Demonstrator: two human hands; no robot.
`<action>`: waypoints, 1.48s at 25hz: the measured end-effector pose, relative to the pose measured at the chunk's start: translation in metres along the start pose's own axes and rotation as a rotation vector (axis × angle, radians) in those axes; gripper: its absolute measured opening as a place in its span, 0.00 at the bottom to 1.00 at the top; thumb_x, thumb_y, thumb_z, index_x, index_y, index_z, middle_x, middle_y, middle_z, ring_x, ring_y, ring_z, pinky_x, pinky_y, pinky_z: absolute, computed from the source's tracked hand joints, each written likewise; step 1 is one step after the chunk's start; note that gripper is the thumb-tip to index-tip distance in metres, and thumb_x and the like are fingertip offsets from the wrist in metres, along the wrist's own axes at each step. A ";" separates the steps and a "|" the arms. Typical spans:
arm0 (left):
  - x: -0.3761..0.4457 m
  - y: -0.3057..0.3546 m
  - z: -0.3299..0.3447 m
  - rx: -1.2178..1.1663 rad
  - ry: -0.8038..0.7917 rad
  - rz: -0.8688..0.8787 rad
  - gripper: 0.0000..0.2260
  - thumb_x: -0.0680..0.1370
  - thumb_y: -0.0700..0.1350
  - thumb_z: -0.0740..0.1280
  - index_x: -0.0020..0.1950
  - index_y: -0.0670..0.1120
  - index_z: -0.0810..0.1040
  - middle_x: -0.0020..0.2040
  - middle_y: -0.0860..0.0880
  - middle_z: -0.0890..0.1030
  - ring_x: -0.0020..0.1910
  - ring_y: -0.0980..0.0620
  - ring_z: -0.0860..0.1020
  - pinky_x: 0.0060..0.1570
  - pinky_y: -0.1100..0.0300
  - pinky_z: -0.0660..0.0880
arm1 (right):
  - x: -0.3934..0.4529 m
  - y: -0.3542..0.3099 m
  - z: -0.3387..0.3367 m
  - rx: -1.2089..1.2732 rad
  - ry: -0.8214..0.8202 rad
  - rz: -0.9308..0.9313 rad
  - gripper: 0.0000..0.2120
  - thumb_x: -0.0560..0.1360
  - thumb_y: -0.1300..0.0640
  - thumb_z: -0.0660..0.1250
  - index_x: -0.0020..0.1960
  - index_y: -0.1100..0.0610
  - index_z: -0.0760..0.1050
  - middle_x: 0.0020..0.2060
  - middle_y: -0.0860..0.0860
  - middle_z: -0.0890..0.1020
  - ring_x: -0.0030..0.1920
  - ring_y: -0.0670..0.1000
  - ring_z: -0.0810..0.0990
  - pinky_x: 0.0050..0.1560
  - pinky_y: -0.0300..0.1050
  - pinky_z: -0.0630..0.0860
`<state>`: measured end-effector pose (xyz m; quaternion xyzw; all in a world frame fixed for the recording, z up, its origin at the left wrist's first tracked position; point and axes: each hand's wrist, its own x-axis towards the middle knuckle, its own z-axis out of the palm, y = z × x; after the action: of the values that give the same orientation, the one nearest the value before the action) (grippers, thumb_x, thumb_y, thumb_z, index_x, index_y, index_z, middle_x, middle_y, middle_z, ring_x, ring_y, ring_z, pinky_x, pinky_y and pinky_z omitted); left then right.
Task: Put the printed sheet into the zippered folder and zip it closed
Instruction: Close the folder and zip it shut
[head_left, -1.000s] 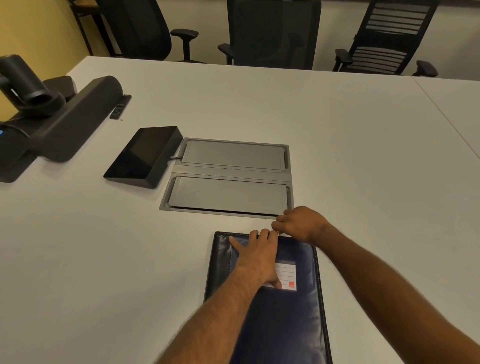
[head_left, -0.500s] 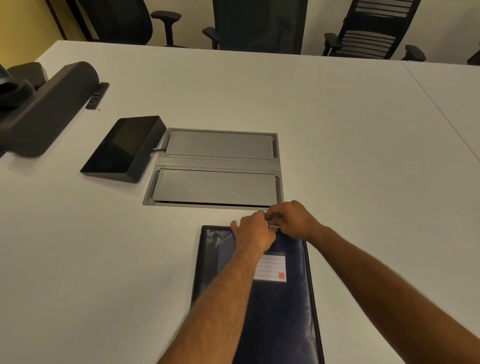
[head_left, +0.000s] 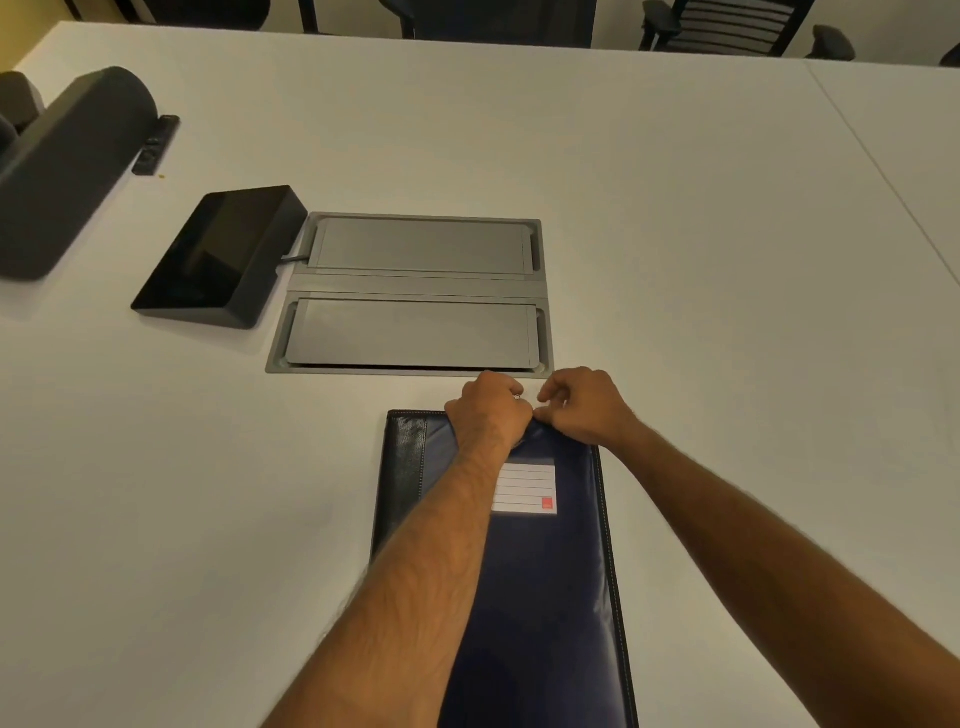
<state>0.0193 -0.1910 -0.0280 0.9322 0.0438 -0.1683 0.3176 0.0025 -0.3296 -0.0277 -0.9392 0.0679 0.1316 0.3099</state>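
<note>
Both hands curl at the folder's (head_left: 540, 571) far edge on the worktop (head_left: 208, 519). The left hand (head_left: 488, 413) pinches a small metal pull there. The right hand (head_left: 584, 408), just beside that grip, pinches the folder's edge.

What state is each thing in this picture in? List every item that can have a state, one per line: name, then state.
zippered folder: flat on the table, cover down, far edge gripped by both hands.
left hand: fingers curled at the folder's far edge, a small metal ring beside them.
right hand: fingers pinching the folder's far edge.
touchscreen console: screen dark.
cable box lids: both closed.
</note>
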 end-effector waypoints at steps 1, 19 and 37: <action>0.001 -0.001 0.000 -0.007 0.004 -0.007 0.11 0.76 0.44 0.70 0.58 0.51 0.83 0.58 0.50 0.83 0.59 0.48 0.78 0.61 0.49 0.68 | 0.001 0.001 -0.001 -0.028 -0.025 0.065 0.09 0.72 0.55 0.73 0.49 0.58 0.83 0.45 0.52 0.84 0.46 0.51 0.81 0.46 0.41 0.75; 0.012 -0.053 -0.050 -0.042 0.156 -0.148 0.06 0.72 0.36 0.69 0.43 0.45 0.84 0.41 0.47 0.84 0.43 0.45 0.83 0.48 0.53 0.81 | 0.006 0.002 -0.011 0.000 -0.173 0.226 0.13 0.75 0.53 0.71 0.51 0.63 0.81 0.50 0.58 0.83 0.49 0.53 0.78 0.49 0.45 0.73; 0.009 -0.084 -0.076 -0.081 0.280 -0.237 0.08 0.74 0.37 0.69 0.36 0.46 0.79 0.30 0.53 0.72 0.28 0.56 0.69 0.38 0.59 0.70 | 0.003 0.005 -0.005 -0.011 -0.112 0.195 0.12 0.75 0.53 0.71 0.49 0.62 0.82 0.48 0.57 0.84 0.45 0.52 0.78 0.48 0.44 0.74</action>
<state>0.0341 -0.0787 -0.0231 0.9213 0.2037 -0.0714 0.3234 0.0055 -0.3368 -0.0280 -0.9209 0.1408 0.2140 0.2939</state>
